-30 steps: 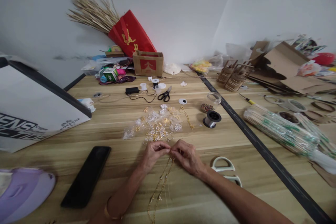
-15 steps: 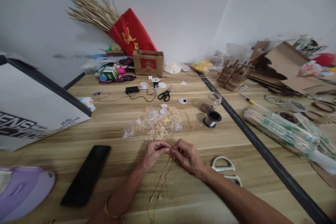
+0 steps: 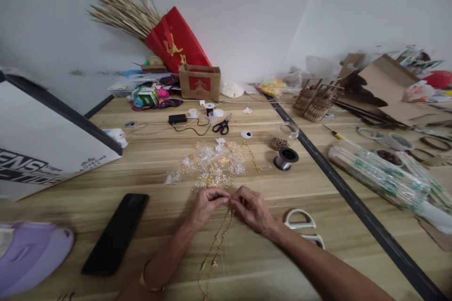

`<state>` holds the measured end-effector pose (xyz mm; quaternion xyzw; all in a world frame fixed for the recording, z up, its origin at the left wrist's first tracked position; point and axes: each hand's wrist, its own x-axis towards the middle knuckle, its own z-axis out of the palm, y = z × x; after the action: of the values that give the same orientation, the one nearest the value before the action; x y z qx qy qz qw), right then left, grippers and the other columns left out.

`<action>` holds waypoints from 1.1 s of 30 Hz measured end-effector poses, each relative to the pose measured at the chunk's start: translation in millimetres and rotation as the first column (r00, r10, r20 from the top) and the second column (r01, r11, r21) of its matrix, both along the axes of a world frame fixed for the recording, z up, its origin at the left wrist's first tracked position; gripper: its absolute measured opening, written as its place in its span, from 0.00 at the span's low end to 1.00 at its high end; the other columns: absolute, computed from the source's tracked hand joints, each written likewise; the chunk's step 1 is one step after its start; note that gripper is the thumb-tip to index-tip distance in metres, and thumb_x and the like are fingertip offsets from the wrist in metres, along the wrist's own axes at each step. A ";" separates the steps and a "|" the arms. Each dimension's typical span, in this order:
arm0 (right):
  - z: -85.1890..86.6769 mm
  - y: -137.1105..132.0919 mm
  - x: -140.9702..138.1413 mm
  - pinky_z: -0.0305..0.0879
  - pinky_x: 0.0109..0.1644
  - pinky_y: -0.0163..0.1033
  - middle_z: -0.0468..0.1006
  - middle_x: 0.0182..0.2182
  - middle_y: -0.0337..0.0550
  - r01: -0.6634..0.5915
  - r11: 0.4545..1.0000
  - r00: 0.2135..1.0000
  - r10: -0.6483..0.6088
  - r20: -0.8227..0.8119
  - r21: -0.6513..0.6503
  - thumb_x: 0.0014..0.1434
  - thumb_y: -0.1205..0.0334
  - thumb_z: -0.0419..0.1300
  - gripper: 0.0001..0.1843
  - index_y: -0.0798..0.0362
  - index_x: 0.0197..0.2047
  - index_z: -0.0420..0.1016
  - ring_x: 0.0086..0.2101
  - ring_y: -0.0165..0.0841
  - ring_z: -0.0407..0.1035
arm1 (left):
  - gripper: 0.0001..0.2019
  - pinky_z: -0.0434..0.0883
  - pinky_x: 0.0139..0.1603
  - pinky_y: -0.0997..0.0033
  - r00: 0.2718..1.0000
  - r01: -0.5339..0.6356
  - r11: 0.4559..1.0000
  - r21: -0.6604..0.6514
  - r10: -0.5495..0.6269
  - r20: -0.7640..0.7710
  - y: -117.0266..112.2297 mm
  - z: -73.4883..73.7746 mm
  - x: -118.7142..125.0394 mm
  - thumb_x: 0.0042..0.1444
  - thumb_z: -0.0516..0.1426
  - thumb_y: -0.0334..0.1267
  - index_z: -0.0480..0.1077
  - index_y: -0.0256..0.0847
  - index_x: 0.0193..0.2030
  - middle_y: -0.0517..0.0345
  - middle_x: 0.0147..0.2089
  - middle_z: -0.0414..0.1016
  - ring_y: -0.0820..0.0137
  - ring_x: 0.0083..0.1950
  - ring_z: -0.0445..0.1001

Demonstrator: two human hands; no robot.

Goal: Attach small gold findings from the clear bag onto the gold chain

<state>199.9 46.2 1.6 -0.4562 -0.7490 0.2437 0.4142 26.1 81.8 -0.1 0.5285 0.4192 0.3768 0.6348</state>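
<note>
My left hand (image 3: 211, 204) and my right hand (image 3: 252, 208) meet fingertip to fingertip over the table. Both are closed in a pinch. Between them hangs a gold beaded chain (image 3: 212, 250), its two strands dropping toward the table's near edge. The small piece right at the fingertips is too tiny to make out. Just beyond the hands lies a pile of gold and silver beads and findings (image 3: 212, 174), partly in clear bags. A short gold chain (image 3: 251, 156) lies to the right of that pile.
A black phone (image 3: 116, 235) lies left of my arms. White-handled scissors (image 3: 300, 221) are partly hidden by my right arm. Farther off are a wire spool (image 3: 286, 158), black scissors (image 3: 222, 124) and a paper bag (image 3: 199, 82). Wrapped sticks (image 3: 377, 174) lie at the right.
Both hands keep the same pinch in nearly the same place, and the gold chain still hangs below them. The view has shifted very slightly.
</note>
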 end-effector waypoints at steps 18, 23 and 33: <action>-5.6 1.5 0.0 0.58 0.26 0.31 0.70 0.23 0.37 -0.019 1.000 1.000 0.019 0.000 -0.005 0.60 0.62 0.56 0.08 0.53 0.29 0.68 0.23 0.27 0.63 | 0.04 0.69 0.34 0.73 0.997 -0.002 0.998 0.063 0.007 -0.076 -0.2 1.1 1.0 0.41 0.64 0.34 0.75 0.36 0.26 0.56 0.26 0.77 0.70 0.30 0.73; -7.5 1.9 0.1 0.58 0.27 0.31 0.70 0.23 0.37 -0.033 0.999 0.999 0.033 0.009 -0.003 0.60 0.61 0.56 0.08 0.53 0.30 0.68 0.23 0.27 0.63 | 0.03 0.67 0.31 0.75 0.998 -0.004 0.997 0.075 0.009 -0.067 -1.3 4.1 2.2 0.41 0.63 0.32 0.74 0.35 0.24 0.58 0.24 0.75 0.72 0.28 0.70; -6.2 0.4 -1.0 0.58 0.25 0.30 0.70 0.23 0.37 -0.013 0.999 1.000 0.013 0.002 -0.048 0.60 0.58 0.57 0.08 0.54 0.33 0.68 0.22 0.25 0.62 | 0.04 0.66 0.31 0.76 0.999 -0.020 0.996 0.087 0.024 -0.043 -0.7 0.2 1.4 0.42 0.62 0.32 0.72 0.34 0.24 0.58 0.24 0.73 0.73 0.28 0.70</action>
<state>199.0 46.6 -4.6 -0.4611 -0.7465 0.2637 0.4008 27.5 81.1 0.1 0.5592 0.4221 0.3897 0.5978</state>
